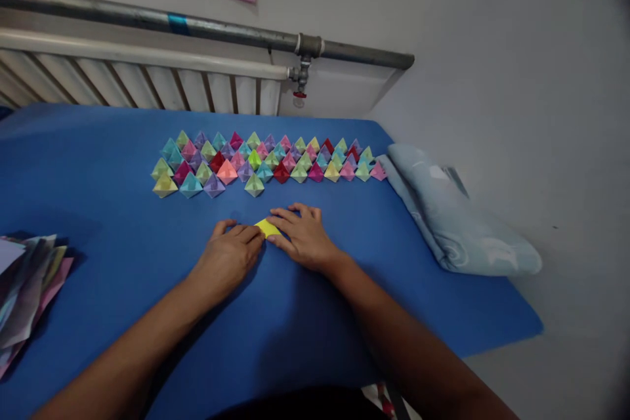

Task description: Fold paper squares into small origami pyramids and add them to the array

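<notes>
A small folded piece of yellow paper [268, 228] lies on the blue surface [123, 236], between my two hands. My left hand [232, 251] has its fingers bent together on the paper's left end. From the right, my right hand [304, 235] rests on the paper with its thumb and fingers spread apart. Fingers of both hands cover the paper's ends. Just beyond my hands stand several rows of small folded paper shapes [227, 172] in green, pink, blue, purple, red and yellow.
Loose sheets of coloured paper [34, 295] are stacked at the left edge. A folded pale blue blanket [457, 223] lies on the right by the wall. Behind are a white radiator [172, 85] and a metal pipe [236, 33] with a red-handled valve [300, 95].
</notes>
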A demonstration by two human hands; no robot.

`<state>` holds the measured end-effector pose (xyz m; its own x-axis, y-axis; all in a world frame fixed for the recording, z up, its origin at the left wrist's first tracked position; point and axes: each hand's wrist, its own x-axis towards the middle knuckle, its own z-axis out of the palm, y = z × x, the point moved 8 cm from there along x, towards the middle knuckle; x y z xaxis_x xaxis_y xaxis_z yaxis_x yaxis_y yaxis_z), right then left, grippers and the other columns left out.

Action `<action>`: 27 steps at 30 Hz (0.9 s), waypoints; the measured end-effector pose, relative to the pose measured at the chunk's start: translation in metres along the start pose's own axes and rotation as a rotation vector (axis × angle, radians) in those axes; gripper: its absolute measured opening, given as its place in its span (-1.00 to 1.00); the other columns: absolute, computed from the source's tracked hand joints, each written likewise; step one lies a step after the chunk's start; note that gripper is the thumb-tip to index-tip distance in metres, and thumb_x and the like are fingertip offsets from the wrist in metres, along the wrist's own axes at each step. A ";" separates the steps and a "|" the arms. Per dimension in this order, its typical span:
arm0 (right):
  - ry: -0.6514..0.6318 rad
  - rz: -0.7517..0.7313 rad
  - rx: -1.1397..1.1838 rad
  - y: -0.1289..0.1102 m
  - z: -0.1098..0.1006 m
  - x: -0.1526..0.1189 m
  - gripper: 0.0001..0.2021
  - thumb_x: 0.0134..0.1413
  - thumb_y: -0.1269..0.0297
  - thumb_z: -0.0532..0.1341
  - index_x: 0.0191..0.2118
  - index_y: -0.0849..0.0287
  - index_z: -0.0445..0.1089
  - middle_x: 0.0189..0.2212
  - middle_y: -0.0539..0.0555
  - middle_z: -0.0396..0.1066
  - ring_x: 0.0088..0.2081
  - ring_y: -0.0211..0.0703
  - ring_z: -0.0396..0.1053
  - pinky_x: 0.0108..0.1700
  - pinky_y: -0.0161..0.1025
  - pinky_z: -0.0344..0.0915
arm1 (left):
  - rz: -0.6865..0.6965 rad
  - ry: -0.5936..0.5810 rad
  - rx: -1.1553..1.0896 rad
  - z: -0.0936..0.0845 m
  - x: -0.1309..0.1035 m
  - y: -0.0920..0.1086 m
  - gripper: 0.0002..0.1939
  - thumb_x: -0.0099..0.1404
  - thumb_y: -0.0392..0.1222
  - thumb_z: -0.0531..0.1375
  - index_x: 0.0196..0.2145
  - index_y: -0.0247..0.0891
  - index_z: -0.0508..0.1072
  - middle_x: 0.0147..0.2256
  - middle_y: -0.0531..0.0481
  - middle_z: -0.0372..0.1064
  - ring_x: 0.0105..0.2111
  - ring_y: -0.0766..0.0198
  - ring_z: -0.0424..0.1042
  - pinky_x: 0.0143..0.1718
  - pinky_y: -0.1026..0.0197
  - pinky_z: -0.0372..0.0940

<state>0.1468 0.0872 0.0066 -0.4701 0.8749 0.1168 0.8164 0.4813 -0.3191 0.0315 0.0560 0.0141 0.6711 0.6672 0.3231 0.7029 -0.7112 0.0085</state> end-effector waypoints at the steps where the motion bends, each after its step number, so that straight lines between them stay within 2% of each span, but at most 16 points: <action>1: 0.023 0.038 0.062 0.005 -0.003 0.000 -0.65 0.30 0.04 0.09 0.09 0.02 0.41 0.16 0.06 0.36 0.16 0.10 0.17 0.13 0.10 0.03 | -0.008 -0.002 -0.014 0.000 0.001 -0.002 -0.74 0.42 -0.26 0.00 -0.19 -0.23 0.50 -0.17 -0.08 0.52 -0.25 0.16 0.45 -0.11 -0.01 0.16; 3: 0.084 0.095 0.207 0.013 -0.009 -0.001 -0.70 0.29 0.11 0.12 0.02 0.06 0.44 0.10 0.09 0.41 0.12 -0.01 0.26 0.13 0.03 0.09 | -0.019 -0.016 -0.041 0.002 0.004 -0.007 -0.76 0.42 -0.22 0.03 -0.20 -0.21 0.50 -0.12 -0.08 0.50 -0.24 0.15 0.44 -0.16 0.02 0.17; 6: 0.134 0.069 0.361 0.015 -0.012 -0.003 -0.76 0.22 0.21 0.21 -0.03 0.10 0.46 0.00 0.11 0.46 0.05 -0.12 0.35 0.12 -0.08 0.16 | -0.022 -0.041 -0.090 0.006 0.010 -0.014 -0.82 0.39 -0.19 0.09 -0.22 -0.22 0.50 -0.10 -0.10 0.49 -0.23 0.12 0.42 -0.23 0.05 0.17; 12: 0.159 0.013 0.425 0.016 -0.012 -0.004 -0.82 0.16 0.33 0.24 -0.11 0.17 0.48 -0.13 0.10 0.50 -0.04 -0.17 0.40 0.07 -0.16 0.24 | 0.020 -0.078 -0.214 0.018 0.020 -0.028 -0.82 0.36 -0.16 0.13 -0.19 -0.21 0.51 -0.15 -0.11 0.48 -0.22 0.14 0.42 -0.21 0.09 0.21; 17: 0.164 0.019 0.493 0.022 -0.014 -0.004 -0.82 0.17 0.34 0.22 -0.11 0.14 0.48 -0.16 0.07 0.49 -0.09 -0.21 0.40 0.01 -0.20 0.28 | 0.045 -0.099 -0.286 0.025 0.022 -0.038 -0.77 0.37 -0.10 0.12 -0.11 -0.17 0.51 -0.10 -0.11 0.46 -0.11 0.13 0.43 -0.10 0.05 0.26; 20: 0.140 0.015 0.514 0.024 -0.014 -0.004 -0.83 0.17 0.36 0.22 -0.12 0.16 0.48 -0.18 0.06 0.48 -0.13 -0.23 0.40 -0.02 -0.22 0.29 | 0.062 -0.102 -0.359 0.025 0.025 -0.040 -0.77 0.37 -0.09 0.12 -0.15 -0.18 0.53 -0.11 -0.11 0.47 -0.10 0.13 0.45 -0.07 0.04 0.30; 27: 0.091 -0.021 0.522 0.022 -0.016 -0.004 -0.82 0.16 0.38 0.23 -0.12 0.18 0.48 -0.20 0.06 0.47 -0.17 -0.25 0.41 -0.05 -0.25 0.28 | 0.076 -0.093 -0.491 0.018 0.030 -0.041 -0.74 0.39 -0.06 0.11 -0.17 -0.20 0.56 -0.18 -0.11 0.49 -0.16 0.16 0.48 -0.13 0.11 0.36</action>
<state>0.1715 0.0952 0.0140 -0.4341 0.8779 0.2022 0.5209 0.4278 -0.7387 0.0266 0.1092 0.0066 0.7497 0.6108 0.2546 0.4728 -0.7636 0.4398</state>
